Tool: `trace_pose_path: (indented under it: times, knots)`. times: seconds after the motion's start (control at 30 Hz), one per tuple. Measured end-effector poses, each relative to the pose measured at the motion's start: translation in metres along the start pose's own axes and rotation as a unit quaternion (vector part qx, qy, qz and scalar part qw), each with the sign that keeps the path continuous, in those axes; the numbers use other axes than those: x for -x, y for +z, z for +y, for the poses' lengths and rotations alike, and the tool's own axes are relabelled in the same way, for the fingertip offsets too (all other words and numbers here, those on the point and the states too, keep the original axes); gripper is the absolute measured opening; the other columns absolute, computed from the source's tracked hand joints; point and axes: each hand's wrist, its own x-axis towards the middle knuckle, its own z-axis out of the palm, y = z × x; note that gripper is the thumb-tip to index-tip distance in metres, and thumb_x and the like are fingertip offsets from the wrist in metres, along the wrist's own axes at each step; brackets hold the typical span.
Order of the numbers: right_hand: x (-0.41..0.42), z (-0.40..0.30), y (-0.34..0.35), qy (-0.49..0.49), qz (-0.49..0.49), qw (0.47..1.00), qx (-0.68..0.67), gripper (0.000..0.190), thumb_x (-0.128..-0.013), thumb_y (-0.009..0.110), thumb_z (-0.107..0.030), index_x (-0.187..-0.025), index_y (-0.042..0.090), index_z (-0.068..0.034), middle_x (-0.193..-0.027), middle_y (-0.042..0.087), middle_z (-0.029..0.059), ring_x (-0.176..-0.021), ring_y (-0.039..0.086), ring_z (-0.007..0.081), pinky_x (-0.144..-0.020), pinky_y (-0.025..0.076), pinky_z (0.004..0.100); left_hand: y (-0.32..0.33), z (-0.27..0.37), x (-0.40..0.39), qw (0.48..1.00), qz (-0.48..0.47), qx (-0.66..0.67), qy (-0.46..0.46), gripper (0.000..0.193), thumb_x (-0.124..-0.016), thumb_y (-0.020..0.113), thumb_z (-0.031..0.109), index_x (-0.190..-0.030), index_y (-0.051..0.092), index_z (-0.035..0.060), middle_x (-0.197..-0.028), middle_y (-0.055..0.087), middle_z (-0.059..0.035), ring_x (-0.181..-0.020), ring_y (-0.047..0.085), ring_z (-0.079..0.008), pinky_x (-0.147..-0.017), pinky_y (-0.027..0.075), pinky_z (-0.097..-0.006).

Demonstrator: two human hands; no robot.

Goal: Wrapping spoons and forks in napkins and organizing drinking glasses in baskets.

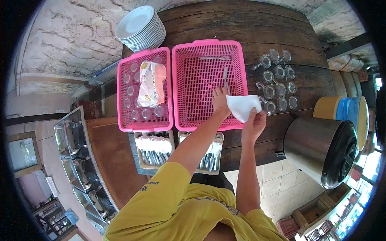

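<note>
My left hand (221,98) reaches over the right pink plastic basket (193,113), its fingers beside a metal utensil (225,78). Whether they grip it, I cannot tell. A metal fork (215,58) lies near the basket's far wall. Between the thumb and fingers of my right hand (254,123) is a folded white paper napkin (243,107), held over the basket's near right corner. Two small trays, a left one (154,164) and a right one (217,168), hold cutlery with white napkins around one end; my left arm partly covers the right tray.
The left pink basket (120,99) holds several glasses and a napkin packet (150,86). Stacked white plates (140,28) stand behind it. Glass mugs (280,87) stand in rows on the wooden table (193,18). A large steel container (310,147) is at right, chafing dishes (81,168) at left.
</note>
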Motion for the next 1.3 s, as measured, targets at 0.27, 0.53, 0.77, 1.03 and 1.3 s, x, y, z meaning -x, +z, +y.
trace_pose_path:
  times: [0.27,0.53,0.77,1.03,1.3]
  knots:
    - [-0.004,0.006,-0.005,0.041,-0.011,0.999,-0.002,0.020,-0.106,0.064,-0.020,-0.108,0.062,0.000,-0.096,0.068,0.0034,-0.086,0.061,0.0074,-0.077,0.049,0.0244,0.006,-0.008,0.001,0.976,0.045,0.214,0.012,0.053,-0.083,0.075,0.020,-0.124,0.057,-0.0084,-0.119,0.061,-0.0312,-0.110,0.060,-0.0493,-0.096,0.052,-0.0529]
    - [-0.023,-0.011,0.005,-0.001,0.003,0.999,-0.034,0.021,-0.105,0.066,-0.022,-0.107,0.062,-0.001,-0.092,0.066,0.0016,-0.084,0.059,0.0070,-0.075,0.049,0.0256,-0.033,-0.072,-0.017,0.977,0.030,0.191,0.085,0.020,-0.095,0.068,0.013,-0.109,0.077,0.0026,-0.081,0.072,-0.0231,-0.076,0.073,-0.0366,-0.076,0.057,-0.0461]
    - [-0.035,-0.045,-0.002,-0.013,-0.144,0.989,0.015,0.015,-0.104,0.067,-0.016,-0.107,0.064,-0.002,-0.091,0.065,-0.0015,-0.084,0.057,0.0033,-0.073,0.045,0.0212,-0.128,-0.094,-0.004,0.856,0.038,0.507,0.100,0.017,-0.101,0.071,0.016,-0.110,0.075,0.0015,-0.100,0.075,-0.0033,-0.093,0.068,-0.0083,-0.083,0.054,-0.0259]
    - [-0.020,-0.060,-0.014,0.025,-0.194,0.979,-0.051,0.011,-0.104,0.067,-0.013,-0.108,0.065,-0.003,-0.094,0.067,-0.0026,-0.085,0.056,0.0032,-0.076,0.045,0.0212,-0.144,-0.070,-0.016,0.758,-0.078,0.637,-0.120,0.037,-0.104,0.065,0.037,-0.119,0.065,0.0034,-0.089,0.055,0.0039,-0.067,0.046,-0.0087,-0.068,0.049,-0.0291]
    - [0.004,-0.040,-0.019,0.054,-0.168,0.984,-0.022,0.012,-0.105,0.066,-0.014,-0.107,0.064,-0.003,-0.090,0.068,-0.0009,-0.081,0.059,0.0037,-0.072,0.048,0.0223,-0.049,-0.007,0.000,0.980,-0.184,0.015,-0.075,0.033,-0.093,0.068,0.028,-0.110,0.074,0.0005,-0.117,0.074,-0.0216,-0.102,0.076,-0.0353,-0.082,0.062,-0.0471]
